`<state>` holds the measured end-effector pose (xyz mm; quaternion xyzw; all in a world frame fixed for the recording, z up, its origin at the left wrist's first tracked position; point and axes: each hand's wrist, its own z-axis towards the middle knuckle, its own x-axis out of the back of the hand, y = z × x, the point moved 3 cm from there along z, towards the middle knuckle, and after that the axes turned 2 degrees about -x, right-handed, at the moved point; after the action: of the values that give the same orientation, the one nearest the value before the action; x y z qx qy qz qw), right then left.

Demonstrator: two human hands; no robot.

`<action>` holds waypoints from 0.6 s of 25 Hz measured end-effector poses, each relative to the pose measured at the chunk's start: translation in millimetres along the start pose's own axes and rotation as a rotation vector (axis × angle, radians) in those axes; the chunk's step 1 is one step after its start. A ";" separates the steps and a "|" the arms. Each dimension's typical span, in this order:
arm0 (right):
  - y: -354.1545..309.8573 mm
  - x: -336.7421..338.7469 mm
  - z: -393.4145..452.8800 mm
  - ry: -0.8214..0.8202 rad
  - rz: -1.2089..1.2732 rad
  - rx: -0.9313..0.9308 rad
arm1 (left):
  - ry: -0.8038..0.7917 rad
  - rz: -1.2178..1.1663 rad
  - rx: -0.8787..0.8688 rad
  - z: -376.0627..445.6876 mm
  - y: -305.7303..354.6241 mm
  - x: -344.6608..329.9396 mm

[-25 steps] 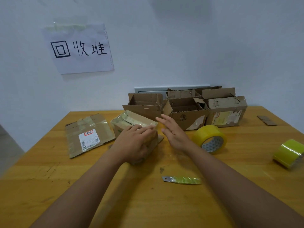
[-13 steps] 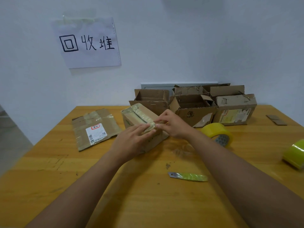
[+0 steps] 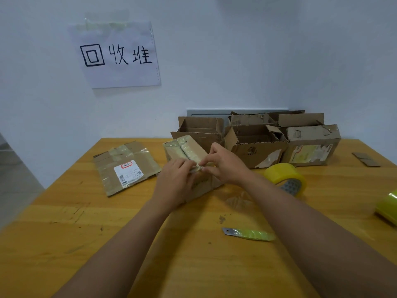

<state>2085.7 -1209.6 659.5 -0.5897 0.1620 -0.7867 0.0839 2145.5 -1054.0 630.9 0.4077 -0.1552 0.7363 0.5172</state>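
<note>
A small taped cardboard box (image 3: 186,149) stands on the wooden table (image 3: 64,233), its top seam covered with yellowish tape. My left hand (image 3: 175,183) lies over the box's near end, fingers curled onto the top edge. My right hand (image 3: 225,164) comes in from the right and pinches the tape end at the near top edge, fingertips meeting those of the left hand. The near face of the box is hidden behind my hands.
A flattened box with a white label (image 3: 126,166) lies to the left. Several opened cardboard boxes (image 3: 257,143) stand at the back. Two yellow tape rolls (image 3: 285,177) (image 3: 387,206) sit on the right. A tape-wrapped blade (image 3: 248,234) lies in front. Cardboard scraps (image 3: 366,159) lie far right.
My right hand came from hovering open beside the box to the tape end on the box's top edge and now pinches it. My left hand stayed on the box.
</note>
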 end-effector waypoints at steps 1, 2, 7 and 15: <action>-3.7 -0.4 -0.8 0.001 -0.028 0.011 | 0.028 0.003 -0.023 -0.3 -2.5 -0.8; -8.1 0.0 -2.2 0.001 -0.061 0.030 | 0.034 -0.009 -0.032 -1.5 -5.8 -0.3; -20.7 -7.5 -9.2 0.023 -0.246 0.115 | -0.048 -0.062 -0.033 -6.5 -16.3 4.0; -23.1 -9.3 -12.4 0.061 -0.265 0.075 | -0.081 -0.138 0.118 1.6 -11.3 7.6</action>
<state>2078.0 -1183.2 656.2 -0.5784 0.0557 -0.8138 -0.0040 2155.2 -1045.5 635.5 0.4764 -0.1040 0.6898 0.5351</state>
